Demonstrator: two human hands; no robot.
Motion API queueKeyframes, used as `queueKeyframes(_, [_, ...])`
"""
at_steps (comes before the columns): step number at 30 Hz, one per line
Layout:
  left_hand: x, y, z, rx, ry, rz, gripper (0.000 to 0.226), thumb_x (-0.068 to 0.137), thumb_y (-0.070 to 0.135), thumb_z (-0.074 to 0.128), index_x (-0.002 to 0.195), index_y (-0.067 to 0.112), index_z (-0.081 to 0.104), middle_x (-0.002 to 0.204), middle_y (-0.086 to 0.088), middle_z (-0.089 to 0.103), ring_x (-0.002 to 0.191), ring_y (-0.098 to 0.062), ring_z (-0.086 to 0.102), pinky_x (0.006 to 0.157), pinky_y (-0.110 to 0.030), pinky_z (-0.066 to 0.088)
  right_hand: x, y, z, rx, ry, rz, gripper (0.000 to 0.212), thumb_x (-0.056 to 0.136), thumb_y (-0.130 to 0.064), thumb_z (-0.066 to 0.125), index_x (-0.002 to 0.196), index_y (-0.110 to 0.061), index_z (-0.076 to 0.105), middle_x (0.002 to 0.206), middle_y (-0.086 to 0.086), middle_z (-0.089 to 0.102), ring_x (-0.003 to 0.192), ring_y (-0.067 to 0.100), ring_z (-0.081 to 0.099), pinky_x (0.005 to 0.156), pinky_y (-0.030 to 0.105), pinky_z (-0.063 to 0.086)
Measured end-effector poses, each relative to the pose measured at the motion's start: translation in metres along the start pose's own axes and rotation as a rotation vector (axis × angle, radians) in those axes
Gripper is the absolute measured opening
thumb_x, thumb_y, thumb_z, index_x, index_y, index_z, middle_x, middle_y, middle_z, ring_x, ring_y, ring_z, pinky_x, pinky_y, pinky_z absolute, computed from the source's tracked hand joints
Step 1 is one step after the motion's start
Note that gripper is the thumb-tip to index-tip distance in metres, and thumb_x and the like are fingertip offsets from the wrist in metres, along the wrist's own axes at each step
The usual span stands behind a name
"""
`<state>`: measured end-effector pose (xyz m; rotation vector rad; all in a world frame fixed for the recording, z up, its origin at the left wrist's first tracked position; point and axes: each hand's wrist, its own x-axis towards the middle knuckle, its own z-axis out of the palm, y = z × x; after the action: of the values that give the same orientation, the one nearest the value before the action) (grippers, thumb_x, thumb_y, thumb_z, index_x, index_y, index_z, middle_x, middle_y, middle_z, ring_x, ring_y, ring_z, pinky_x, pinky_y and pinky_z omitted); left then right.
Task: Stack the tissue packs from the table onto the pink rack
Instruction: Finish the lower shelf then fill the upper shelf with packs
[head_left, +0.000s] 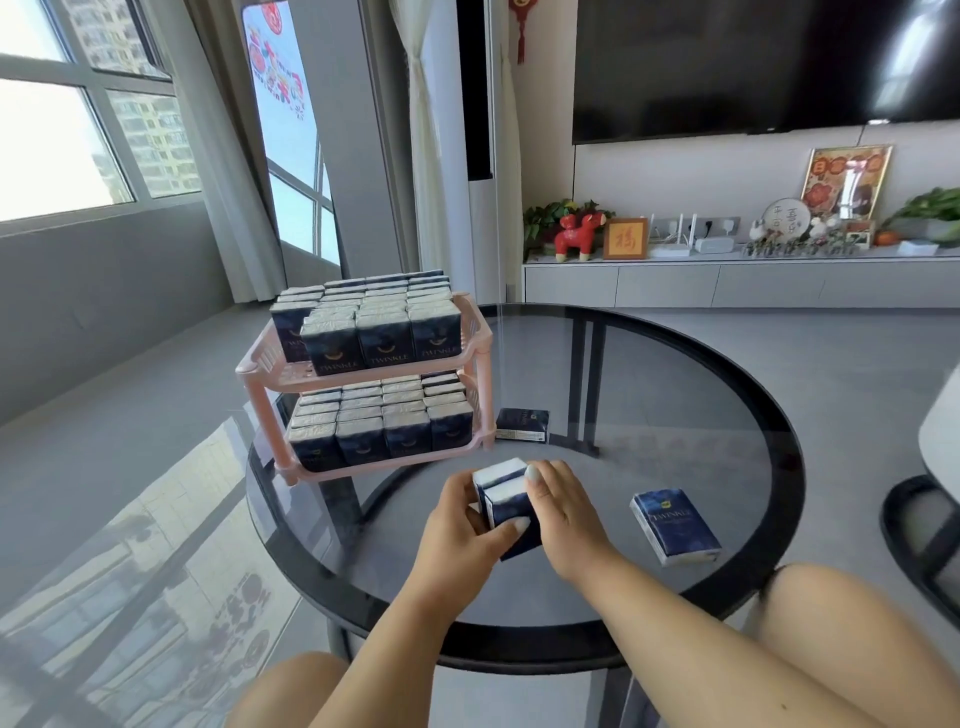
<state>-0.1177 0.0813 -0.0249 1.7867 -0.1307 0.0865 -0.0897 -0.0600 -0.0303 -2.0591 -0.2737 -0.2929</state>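
Observation:
A pink two-tier rack (480, 338) stands on the left of the round glass table (675, 374). Both tiers are packed with several dark blue tissue packs standing upright. My left hand (457, 525) and my right hand (563, 512) together grip two dark blue tissue packs (506, 501) pressed side by side, just in front of the rack's lower tier. One loose tissue pack (675, 525) lies flat on the glass to the right of my hands. Another loose tissue pack (522, 425) lies beside the rack's right leg.
The table has a black rim (789, 467) and black legs show through the glass. A second dark-rimmed table or seat (914, 525) sits at the right edge. My knees are under the near rim. A TV cabinet with ornaments runs along the far wall.

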Motion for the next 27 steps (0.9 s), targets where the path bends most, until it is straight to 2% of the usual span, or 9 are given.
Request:
queueKeyframes(5, [-0.003, 0.004, 0.0, 0.028, 0.018, 0.005, 0.042, 0.08, 0.019, 0.078, 0.109, 0.032, 0.051, 0.101, 0.005, 0.068, 0.082, -0.001, 0.065, 0.069, -0.019, 0.051, -0.002, -0.001, 0.001, -0.028, -0.059, -0.037, 0.078, 0.08, -0.068, 0.009, 0.113, -0.014, 0.054, 0.107, -0.003, 0.048, 0.108, 0.008, 0.042, 0.093, 0.022, 0.031])
queueKeyframes(9, [-0.005, 0.01, -0.001, 0.048, 0.025, 0.028, 0.047, 0.082, 0.013, 0.076, 0.116, 0.03, 0.048, 0.096, 0.003, 0.065, 0.069, 0.005, 0.06, 0.063, -0.013, 0.047, -0.002, -0.001, 0.0, -0.044, -0.101, -0.03, 0.074, 0.083, -0.067, 0.009, 0.111, -0.016, 0.054, 0.108, -0.003, 0.052, 0.108, 0.009, 0.044, 0.096, 0.027, 0.034])
queueKeyframes(12, [-0.007, 0.011, -0.004, 0.059, 0.027, 0.04, 0.048, 0.082, 0.012, 0.076, 0.115, 0.034, 0.048, 0.09, 0.003, 0.064, 0.062, 0.004, 0.057, 0.06, -0.013, 0.046, -0.002, -0.002, -0.001, -0.049, -0.132, -0.031, 0.067, 0.087, -0.064, 0.011, 0.11, -0.019, 0.055, 0.108, -0.006, 0.056, 0.106, 0.01, 0.048, 0.098, 0.034, 0.036])
queueKeyframes(15, [-0.006, 0.012, -0.013, 0.136, 0.029, 0.04, 0.045, 0.081, 0.018, 0.077, 0.112, 0.035, 0.05, 0.092, 0.005, 0.064, 0.059, 0.002, 0.055, 0.059, -0.015, 0.046, -0.004, -0.005, -0.001, -0.083, -0.19, -0.051, 0.07, 0.086, -0.065, 0.007, 0.115, -0.023, 0.054, 0.112, -0.008, 0.06, 0.106, 0.011, 0.051, 0.098, 0.033, 0.036])
queueKeyframes(18, [-0.003, 0.016, -0.027, 0.199, 0.02, 0.018, 0.041, 0.079, 0.015, 0.078, 0.11, 0.026, 0.052, 0.094, 0.006, 0.064, 0.056, 0.003, 0.056, 0.055, -0.012, 0.044, -0.004, -0.007, -0.001, -0.155, -0.218, -0.077, 0.069, 0.082, -0.069, 0.002, 0.102, -0.029, 0.055, 0.102, -0.01, 0.062, 0.099, 0.01, 0.052, 0.093, 0.031, 0.036])
queueKeyframes(21, [0.0, 0.02, -0.041, 0.249, 0.017, -0.022, 0.04, 0.077, 0.012, 0.079, 0.103, 0.026, 0.052, 0.094, 0.004, 0.065, 0.068, -0.001, 0.062, 0.057, -0.015, 0.049, -0.006, -0.012, -0.002, -0.245, -0.229, -0.07, 0.053, 0.083, -0.068, 0.0, 0.08, -0.037, 0.042, 0.086, -0.015, 0.053, 0.089, 0.01, 0.048, 0.086, 0.028, 0.034])
queueKeyframes(24, [0.002, 0.021, -0.056, 0.342, 0.016, -0.046, 0.044, 0.071, 0.019, 0.082, 0.099, 0.033, 0.05, 0.096, 0.007, 0.065, 0.084, -0.009, 0.064, 0.072, -0.023, 0.054, -0.006, -0.017, -0.001, -0.373, -0.29, -0.065, 0.057, 0.092, -0.059, 0.007, 0.103, -0.028, 0.054, 0.109, -0.012, 0.056, 0.109, 0.01, 0.047, 0.101, 0.029, 0.031])
queueKeyframes(26, [0.001, 0.023, -0.069, 0.384, 0.03, -0.055, 0.046, 0.065, 0.026, 0.083, 0.096, 0.036, 0.05, 0.096, 0.007, 0.065, 0.087, -0.013, 0.065, 0.078, -0.035, 0.056, -0.005, -0.019, 0.001, -0.504, -0.348, -0.043, 0.061, 0.093, -0.056, 0.008, 0.128, -0.027, 0.049, 0.136, -0.011, 0.047, 0.13, 0.009, 0.035, 0.11, 0.027, 0.021])
queueKeyframes(27, [0.0, 0.026, -0.075, 0.406, 0.039, -0.054, 0.046, 0.065, 0.027, 0.084, 0.095, 0.036, 0.05, 0.095, 0.008, 0.064, 0.085, -0.013, 0.065, 0.077, -0.036, 0.056, -0.004, -0.02, 0.003, -0.566, -0.376, -0.042, 0.063, 0.092, -0.058, 0.006, 0.134, -0.029, 0.044, 0.142, -0.012, 0.04, 0.135, 0.009, 0.028, 0.111, 0.028, 0.017])
